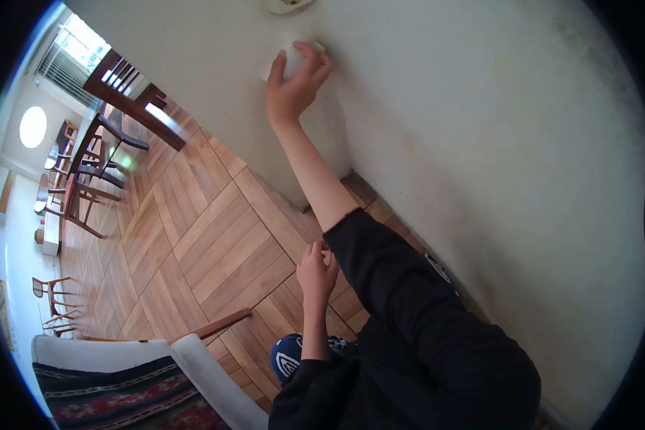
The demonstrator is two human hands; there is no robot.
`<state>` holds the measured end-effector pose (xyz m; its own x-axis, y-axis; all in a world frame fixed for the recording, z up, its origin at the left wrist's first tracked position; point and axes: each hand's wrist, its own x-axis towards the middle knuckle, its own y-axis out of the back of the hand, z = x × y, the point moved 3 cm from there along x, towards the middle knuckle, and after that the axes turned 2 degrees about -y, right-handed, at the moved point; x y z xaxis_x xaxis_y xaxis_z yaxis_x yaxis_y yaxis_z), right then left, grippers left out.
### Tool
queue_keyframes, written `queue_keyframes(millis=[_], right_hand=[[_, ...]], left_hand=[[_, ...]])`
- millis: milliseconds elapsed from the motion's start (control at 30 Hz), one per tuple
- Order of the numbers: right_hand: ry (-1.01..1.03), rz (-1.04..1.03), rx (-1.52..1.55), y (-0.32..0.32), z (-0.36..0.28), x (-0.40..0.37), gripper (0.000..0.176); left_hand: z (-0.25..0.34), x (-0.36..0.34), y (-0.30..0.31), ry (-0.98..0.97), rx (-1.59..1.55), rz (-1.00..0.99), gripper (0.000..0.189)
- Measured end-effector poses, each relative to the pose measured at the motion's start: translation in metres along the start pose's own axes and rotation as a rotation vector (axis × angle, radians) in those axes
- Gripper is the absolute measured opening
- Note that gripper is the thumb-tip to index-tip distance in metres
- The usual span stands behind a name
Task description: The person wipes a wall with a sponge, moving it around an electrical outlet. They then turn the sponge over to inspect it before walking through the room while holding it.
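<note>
My right hand [297,84] reaches up to the wall, its thumb and fingers curled around a white fitting [292,61] that looks like a wall plate or knob. The fingers cover part of it, so its exact kind is hard to make out. Just above, at the top edge of the view, a second pale fitting [289,4] with a darker middle is fixed to the wall. My left hand [316,274] hangs lower, below my right forearm, with its fingers bent in toward the thumb. Whatever it holds, if anything, is hidden.
Pale walls [494,150] meet in a corner beside my right arm. A cushioned seat [107,351] with a patterned dark cloth [122,398] stands at lower left. Wooden chairs [93,193] and a dark wooden railing-like piece [136,107] stand across the parquet floor [215,244].
</note>
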<state>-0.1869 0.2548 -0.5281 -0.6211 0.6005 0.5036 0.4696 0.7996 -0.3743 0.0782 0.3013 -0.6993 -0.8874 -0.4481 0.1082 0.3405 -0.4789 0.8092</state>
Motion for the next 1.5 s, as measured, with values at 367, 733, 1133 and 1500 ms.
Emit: queue_keyframes(millis=[367, 733, 1133, 1500], right_hand=[[-0.411, -0.021, -0.419, 0.093, 0.174, -0.101, 0.022], [0.012, -0.013, 0.010, 0.016, 0.035, -0.027, 0.028], [-0.399, -0.138, -0.369, 0.131, 0.162, -0.099, 0.029], [-0.087, 0.025, -0.059, 0.043, 0.103, -0.059, 0.024]], left_hand=[[0.001, 0.008, 0.000, 0.076, 0.007, -0.024, 0.023], [-0.043, 0.036, -0.014, 0.205, -0.119, 0.035, 0.022], [0.042, 0.092, 0.120, -0.080, 0.078, 0.130, 0.016], [0.090, -0.006, 0.117, -0.213, 0.105, 0.070, 0.026]])
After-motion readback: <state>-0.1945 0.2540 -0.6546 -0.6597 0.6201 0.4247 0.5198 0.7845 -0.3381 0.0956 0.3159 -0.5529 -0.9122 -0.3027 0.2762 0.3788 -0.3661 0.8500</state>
